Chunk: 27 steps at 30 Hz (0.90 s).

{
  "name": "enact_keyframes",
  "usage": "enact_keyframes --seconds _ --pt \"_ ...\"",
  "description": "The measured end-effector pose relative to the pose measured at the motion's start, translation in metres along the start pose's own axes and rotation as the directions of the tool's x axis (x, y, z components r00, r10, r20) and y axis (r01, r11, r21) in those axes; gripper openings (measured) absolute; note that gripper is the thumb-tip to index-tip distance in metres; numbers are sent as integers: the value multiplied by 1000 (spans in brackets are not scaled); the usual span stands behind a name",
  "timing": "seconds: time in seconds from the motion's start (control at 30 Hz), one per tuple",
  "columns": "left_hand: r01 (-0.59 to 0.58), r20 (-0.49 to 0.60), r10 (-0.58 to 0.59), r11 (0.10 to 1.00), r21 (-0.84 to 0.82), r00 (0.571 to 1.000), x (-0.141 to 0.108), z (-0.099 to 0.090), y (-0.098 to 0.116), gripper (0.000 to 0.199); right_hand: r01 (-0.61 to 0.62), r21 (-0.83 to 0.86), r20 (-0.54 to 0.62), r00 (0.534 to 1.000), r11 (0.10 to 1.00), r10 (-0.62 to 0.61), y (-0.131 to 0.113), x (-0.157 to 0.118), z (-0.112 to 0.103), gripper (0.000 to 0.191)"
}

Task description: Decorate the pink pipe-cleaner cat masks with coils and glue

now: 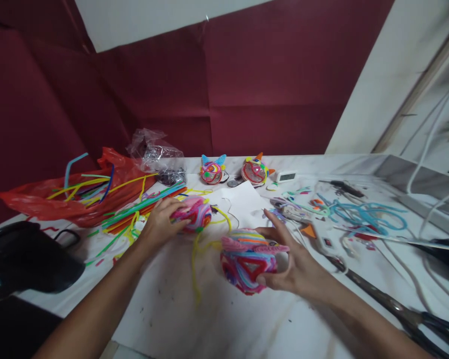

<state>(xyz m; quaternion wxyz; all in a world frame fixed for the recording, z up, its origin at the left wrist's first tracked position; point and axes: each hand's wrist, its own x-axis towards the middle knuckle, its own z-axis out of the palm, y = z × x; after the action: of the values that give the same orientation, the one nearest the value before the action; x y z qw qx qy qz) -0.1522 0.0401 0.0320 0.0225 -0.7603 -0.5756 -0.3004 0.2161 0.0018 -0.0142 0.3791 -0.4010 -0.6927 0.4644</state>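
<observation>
My right hand (pixel 294 269) grips a ball-shaped craft figure (pixel 243 264) by its right side, thumb low and fingers behind; it is covered in bright coiled pipe cleaners in pink, red and blue. My left hand (pixel 159 224) is closed on the left side of a smaller pink pipe-cleaner figure (pixel 192 212), farther back on the table. A yellow pipe cleaner (pixel 195 264) trails down between the two figures, slightly blurred. At the back stand two more round figures, one with blue ears (pixel 211 172) and one with an orange point on top (pixel 254 171).
Left lie a red plastic bag (pixel 97 199) of pipe cleaners, a loose bundle (pixel 145 207) and a black object (pixel 33 259). A clear bag (pixel 155 154), white paper (pixel 243 199) and small digital display (pixel 285 176) are behind. Scissors (pixel 389 304), cables and blue pipe cleaners (pixel 370 214) lie right.
</observation>
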Motion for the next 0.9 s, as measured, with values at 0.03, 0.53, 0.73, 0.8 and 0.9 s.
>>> enact_keyframes --seconds 0.03,0.53,0.73,0.8,0.9 --pt "-21 -16 21 1000 9 1000 -4 0 2 26 5 1 -2 1000 1000 -5 0 0 0 141" --pt "-27 223 -60 929 369 973 18 0 20 75 90 39 -16 996 995 -90 24 -1 3 134" --pt "-70 380 -160 848 525 911 50 -17 46 67 66 -6 -24 998 998 -67 15 -1 0 134" --pt "-86 406 -163 844 529 899 58 -22 48 70 62 7 1 998 998 -62 10 0 0 133" --pt "-115 462 -159 852 510 873 70 -27 45 76 50 30 32 998 998 -51 3 0 0 138"
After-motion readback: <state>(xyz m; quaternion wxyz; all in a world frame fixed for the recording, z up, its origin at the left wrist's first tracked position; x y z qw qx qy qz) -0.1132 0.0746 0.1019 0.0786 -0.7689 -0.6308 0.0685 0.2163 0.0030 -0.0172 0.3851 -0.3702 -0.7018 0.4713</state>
